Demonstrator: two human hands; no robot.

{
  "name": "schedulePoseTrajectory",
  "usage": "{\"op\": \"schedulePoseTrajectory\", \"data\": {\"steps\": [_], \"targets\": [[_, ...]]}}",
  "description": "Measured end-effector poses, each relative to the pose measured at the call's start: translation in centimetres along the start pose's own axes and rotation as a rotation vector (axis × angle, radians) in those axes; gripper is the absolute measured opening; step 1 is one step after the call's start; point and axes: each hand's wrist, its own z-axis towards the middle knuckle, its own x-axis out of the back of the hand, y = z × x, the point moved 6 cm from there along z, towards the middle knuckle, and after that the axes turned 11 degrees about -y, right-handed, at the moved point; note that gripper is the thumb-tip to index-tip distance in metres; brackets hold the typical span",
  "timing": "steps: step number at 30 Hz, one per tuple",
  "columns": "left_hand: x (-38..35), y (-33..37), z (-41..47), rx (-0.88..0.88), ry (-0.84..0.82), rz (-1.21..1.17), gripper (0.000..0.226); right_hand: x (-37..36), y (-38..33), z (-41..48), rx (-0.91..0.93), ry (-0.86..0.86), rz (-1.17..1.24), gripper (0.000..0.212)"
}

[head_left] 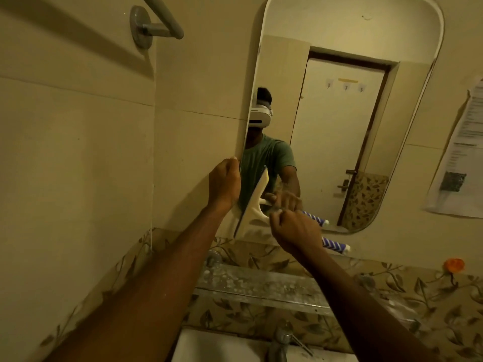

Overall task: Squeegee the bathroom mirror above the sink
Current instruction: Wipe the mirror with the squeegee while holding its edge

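The tall rounded mirror (352,35) hangs on the tiled wall. My left hand (224,184) is closed around the mirror's lower left edge. My right hand (295,231) grips the blue-and-white striped handle of a cream squeegee (254,219). The squeegee's blade lies upright against the glass along the lower left edge of the mirror. The handle's end sticks out to the right past my fist. In the mirror I see the reflection of the squeegee, my hand, a person in a green shirt and a closed door.
A spotted glass shelf (261,283) runs just below the mirror, with the white sink (222,346) and a metal tap (282,340) under it. A grey towel bar (156,24) juts out at top left. Printed paper (460,158) hangs at right, above an orange object (454,265).
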Motion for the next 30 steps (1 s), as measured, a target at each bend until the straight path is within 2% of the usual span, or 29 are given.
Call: {"op": "schedulePoseTrajectory", "data": {"steps": [5,8,10,15,19,22,25,27,30], "targets": [[-0.5,0.4,-0.3,0.005,0.038,0.041,0.025,0.0,8.4,-1.9,-0.151,-0.112,-0.016,0.044],[-0.8,0.5,-0.2,0.014,0.039,0.082,0.019,0.1,12.1,-3.8,-0.238,-0.083,-0.079,0.039],[-0.9,0.3,0.1,0.027,0.042,0.118,0.021,0.2,11.4,-3.9,-0.204,-0.07,-0.092,0.04],[-1.3,-0.1,0.1,0.064,0.093,0.127,0.032,1.7,4.0,-0.6,0.02,-0.005,0.041,0.048],[-1.5,-0.1,0.1,0.096,0.116,0.11,0.034,1.5,5.4,0.5,0.02,-0.05,0.036,0.042],[-1.3,0.0,0.1,0.103,0.1,0.128,0.032,1.6,10.5,-0.9,-0.098,-0.068,0.069,0.043],[-1.1,-0.2,0.1,0.098,0.093,0.18,0.031,2.2,13.3,-2.3,-0.189,-0.009,0.003,0.045],[-1.1,-0.6,-0.1,0.106,0.102,0.22,0.031,2.3,12.0,-2.5,-0.149,-0.008,0.018,0.046],[-1.3,-1.1,-0.5,0.117,0.163,0.216,0.032,2.4,6.9,-1.4,0.005,-0.02,0.061,0.046]]}}
